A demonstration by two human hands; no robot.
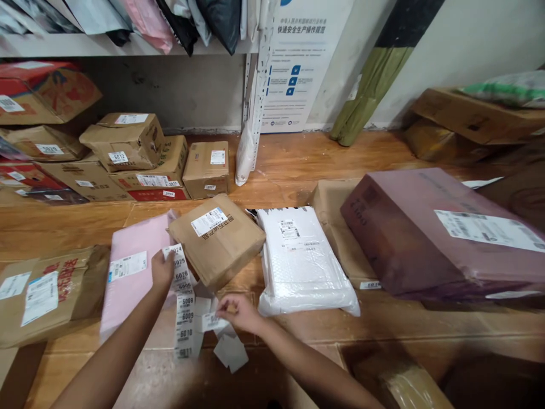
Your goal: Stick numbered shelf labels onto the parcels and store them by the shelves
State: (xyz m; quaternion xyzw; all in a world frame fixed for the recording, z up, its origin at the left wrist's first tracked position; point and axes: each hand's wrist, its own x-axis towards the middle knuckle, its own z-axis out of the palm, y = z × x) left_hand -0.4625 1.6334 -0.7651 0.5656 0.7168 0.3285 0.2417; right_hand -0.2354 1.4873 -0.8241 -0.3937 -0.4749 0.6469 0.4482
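Closest to you, a tape-wrapped box (413, 389) sits at the lower right on the wood-look floor (145, 378). Beyond it, loose white backing paper (232, 353) hangs or lies below your hands; you can't tell which. Your right hand (238, 312) is closed, thumb against fingers, pinching a small white label (210, 321) whose number is too blurred to read. Your left hand (162, 271) is also closed, gripping the top of a label strip (184, 319), which dangles toward you with numbers such as 6025, 6008 and 6010. That hand is over the right side of a pink parcel (123, 295), with a brown taped box (80, 295) to its left.

Just past the strip lies a brown carton (217, 241) bearing a shipping label. A white bubble-wrapped parcel (304, 267) is beside it, and farther right a purple-wrapped box (426, 227) stands against another carton (330, 199). Farther back, numbered boxes (128, 136) are stacked under a shelf (204, 52) of bagged parcels (219, 20).
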